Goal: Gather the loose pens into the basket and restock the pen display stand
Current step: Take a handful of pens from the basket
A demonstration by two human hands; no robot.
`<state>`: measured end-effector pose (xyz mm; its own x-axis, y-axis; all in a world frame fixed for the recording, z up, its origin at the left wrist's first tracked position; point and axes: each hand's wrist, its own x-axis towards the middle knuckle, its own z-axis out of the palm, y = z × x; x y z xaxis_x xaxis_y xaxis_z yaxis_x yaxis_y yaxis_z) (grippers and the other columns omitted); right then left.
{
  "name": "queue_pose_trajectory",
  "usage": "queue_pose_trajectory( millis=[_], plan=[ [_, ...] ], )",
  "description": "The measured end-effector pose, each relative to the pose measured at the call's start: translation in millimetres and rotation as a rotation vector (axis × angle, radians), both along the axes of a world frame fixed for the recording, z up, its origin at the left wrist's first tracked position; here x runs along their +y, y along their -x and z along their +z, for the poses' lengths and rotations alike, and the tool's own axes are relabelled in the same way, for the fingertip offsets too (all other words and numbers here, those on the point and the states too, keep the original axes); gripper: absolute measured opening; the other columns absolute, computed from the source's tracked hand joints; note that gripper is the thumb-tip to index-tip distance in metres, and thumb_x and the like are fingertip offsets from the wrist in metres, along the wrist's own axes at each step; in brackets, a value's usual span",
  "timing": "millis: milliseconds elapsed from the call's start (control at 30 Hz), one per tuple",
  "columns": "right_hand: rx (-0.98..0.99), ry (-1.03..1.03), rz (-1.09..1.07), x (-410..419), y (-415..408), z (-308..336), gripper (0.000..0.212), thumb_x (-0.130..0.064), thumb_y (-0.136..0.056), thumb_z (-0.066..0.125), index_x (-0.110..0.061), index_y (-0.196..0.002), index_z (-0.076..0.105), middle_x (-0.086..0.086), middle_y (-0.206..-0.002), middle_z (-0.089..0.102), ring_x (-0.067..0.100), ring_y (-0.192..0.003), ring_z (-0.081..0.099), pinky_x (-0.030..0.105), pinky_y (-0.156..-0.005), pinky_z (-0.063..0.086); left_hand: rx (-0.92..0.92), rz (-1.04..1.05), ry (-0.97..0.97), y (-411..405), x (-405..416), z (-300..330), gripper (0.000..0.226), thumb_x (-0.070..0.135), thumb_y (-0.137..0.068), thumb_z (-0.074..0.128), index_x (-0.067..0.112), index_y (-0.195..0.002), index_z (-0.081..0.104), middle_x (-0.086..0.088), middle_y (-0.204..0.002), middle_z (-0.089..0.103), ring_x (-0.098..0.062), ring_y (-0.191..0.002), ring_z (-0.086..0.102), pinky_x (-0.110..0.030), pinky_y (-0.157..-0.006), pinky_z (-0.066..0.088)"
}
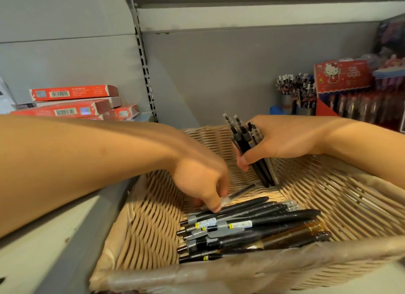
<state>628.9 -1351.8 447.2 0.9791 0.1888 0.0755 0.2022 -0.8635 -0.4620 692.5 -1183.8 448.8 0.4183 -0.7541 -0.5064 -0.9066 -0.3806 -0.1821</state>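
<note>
Two hands sort black pens inside a woven basket on a shelf.

The right hand point(278, 140) grips a bundle of pens point(252, 149) upright, its tips standing on the floor of the basket point(339, 197). The left hand point(199, 177) reaches down with curled fingers and pinches a thin refill point(243, 189) beside the pile of loose pens point(252, 225) lying in the basket's near half. The pen display stand point(348, 90), red with a cartoon cat, stands at the right rear; red boxes point(72, 103) are stacked at left.
</note>
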Motion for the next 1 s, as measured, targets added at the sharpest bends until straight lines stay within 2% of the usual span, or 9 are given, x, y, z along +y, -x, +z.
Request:
queue_pose_trajectory(
  millis=[133, 267, 333, 433, 533, 667, 767, 867, 1000],
  plan=[
    [0.007, 0.025, 0.0, 0, -2, 0, 0.008, -0.025, -0.089, 0.074, -0.021, -0.082, 0.074, -0.007, -0.09, 0.075, 0.013, -0.089, 0.07, 0.041, -0.093, 0.049, 0.088, 0.079, 0.003, -1, -1, -3, 0.022, 0.027, -0.099, 0.059, 0.012, -0.114, 0.061, 0.009, -0.076, 0.06, -0.01, -0.076, 0.056, -0.025, -0.066, 0.044],
    [0.029, -0.011, -0.004, 1, -1, 0, 0.007, -0.024, -0.087, 0.077, -0.028, -0.083, 0.072, -0.009, -0.091, 0.076, 0.01, -0.088, 0.072, 0.038, -0.094, 0.05, 0.174, 0.133, 0.034, -1, 2, 1, 0.022, 0.017, -0.097, 0.059, 0.007, -0.117, 0.057, 0.007, -0.067, 0.063, -0.012, -0.073, 0.061, -0.038, -0.079, 0.054],
    [0.038, -0.018, -0.002, 1, -2, 0, 0.007, -0.026, -0.088, 0.077, -0.029, -0.087, 0.071, -0.01, -0.093, 0.076, 0.009, -0.089, 0.072, 0.041, -0.096, 0.051, 0.198, 0.175, 0.11, -3, 3, 3, 0.024, 0.017, -0.098, 0.058, 0.003, -0.117, 0.059, 0.006, -0.063, 0.064, -0.009, -0.064, 0.063, -0.03, -0.066, 0.055],
    [0.014, -0.003, -0.001, 2, -2, -1, 0.01, -0.025, -0.09, 0.075, -0.02, -0.097, 0.07, -0.001, -0.094, 0.075, 0.018, -0.093, 0.071, 0.051, -0.1, 0.049, 0.203, 0.265, 0.367, -6, 1, 8, 0.018, 0.022, -0.098, 0.057, 0.009, -0.111, 0.059, 0.001, -0.072, 0.066, -0.007, -0.058, 0.066, -0.022, -0.056, 0.056],
    [0.008, -0.023, 0.001, 3, -1, 0, 0.018, -0.023, -0.09, 0.075, -0.024, -0.107, 0.072, -0.004, -0.102, 0.076, 0.015, -0.098, 0.07, 0.042, -0.101, 0.048, 0.177, 0.252, 0.668, -12, -1, 14, 0.014, 0.03, -0.092, 0.066, 0.017, -0.095, 0.066, 0.005, -0.072, 0.068, -0.005, -0.058, 0.066, -0.02, -0.058, 0.056],
    [0.014, -0.031, 0.012, 2, -2, -1, 0.016, -0.023, -0.089, 0.076, -0.019, -0.104, 0.072, -0.002, -0.1, 0.076, 0.014, -0.097, 0.071, 0.042, -0.102, 0.048, 0.337, 0.293, 0.895, -17, 1, 16, 0.018, 0.03, -0.087, 0.076, 0.021, -0.102, 0.072, 0.004, -0.086, 0.075, -0.004, -0.065, 0.069, -0.02, -0.064, 0.059],
    [0.017, -0.023, 0.018, 2, -1, 0, 0.018, -0.023, -0.088, 0.077, -0.02, -0.105, 0.073, -0.005, -0.1, 0.077, 0.013, -0.098, 0.071, 0.043, -0.106, 0.046, 0.455, 0.285, 0.896, -19, 5, 14, 0.026, 0.025, -0.082, 0.081, 0.025, -0.105, 0.068, 0.004, -0.092, 0.077, -0.009, -0.082, 0.074, -0.029, -0.075, 0.062],
    [0.029, 0.008, 0.023, 3, -1, 1, 0.018, -0.022, -0.087, 0.076, -0.019, -0.105, 0.073, -0.006, -0.098, 0.077, 0.01, -0.094, 0.071, 0.04, -0.1, 0.048, 0.553, 0.32, 0.833, -20, 10, 16, 0.03, 0.021, -0.081, 0.082, 0.028, -0.106, 0.066, 0.008, -0.094, 0.077, -0.012, -0.088, 0.074, -0.033, -0.079, 0.062],
    [-0.046, -0.011, 0.0, 1, -1, 2, 0.01, -0.019, -0.083, 0.079, -0.019, -0.09, 0.071, -0.001, -0.087, 0.075, 0.018, -0.083, 0.071, 0.045, -0.087, 0.054, 0.445, 0.41, 0.546, -19, 13, 14, 0.026, 0.027, -0.084, 0.078, 0.023, -0.106, 0.065, 0.008, -0.087, 0.077, -0.011, -0.088, 0.075, -0.033, -0.079, 0.062]
  ],
)
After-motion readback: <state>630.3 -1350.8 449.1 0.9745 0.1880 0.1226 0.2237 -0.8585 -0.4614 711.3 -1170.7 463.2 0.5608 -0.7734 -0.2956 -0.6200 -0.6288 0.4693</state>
